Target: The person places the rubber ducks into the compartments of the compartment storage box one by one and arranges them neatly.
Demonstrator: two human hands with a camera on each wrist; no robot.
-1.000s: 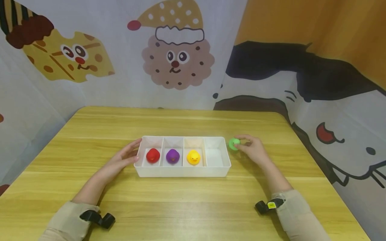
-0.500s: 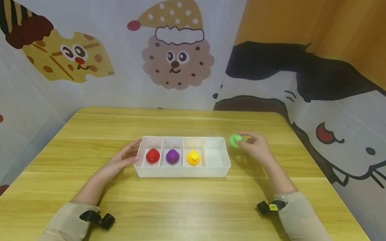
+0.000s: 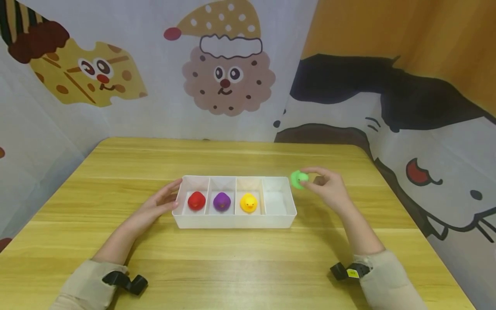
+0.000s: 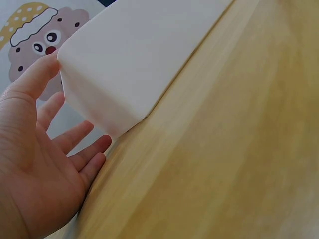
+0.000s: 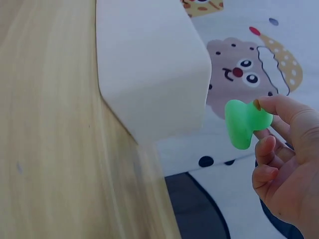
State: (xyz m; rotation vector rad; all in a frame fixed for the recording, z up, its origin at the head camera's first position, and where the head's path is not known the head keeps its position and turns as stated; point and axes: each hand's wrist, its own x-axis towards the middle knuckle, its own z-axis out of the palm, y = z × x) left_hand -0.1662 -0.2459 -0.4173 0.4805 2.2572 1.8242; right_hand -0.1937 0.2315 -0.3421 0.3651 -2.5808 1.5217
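A white divided box [image 3: 234, 221] sits on the table. From left to right, its first three compartments hold a red rubber duck [image 3: 196, 200], a purple rubber duck [image 3: 222, 201] and a yellow rubber duck [image 3: 248, 202]; the rightmost is bare. My left hand [image 3: 159, 202] touches the box's left end with loosely spread fingers, the thumb [image 4: 42, 74] at its corner in the left wrist view. Beyond the right end, my right hand [image 3: 327, 189] pinches a green rubber duck [image 5: 241, 123] by its head between thumb and fingers, raised at about rim height.
The wooden table [image 3: 232, 267] runs back to a cloth wall [image 3: 155, 116] printed with cartoon figures. Each wrist wears a black strap mount, the left mount [image 3: 125, 282] and the right mount [image 3: 348, 272], over beige sleeves.
My right hand has lifted the green rubber duck a little, then shifted it slightly left toward the box's right rim. The left hand and the box stay where they were.
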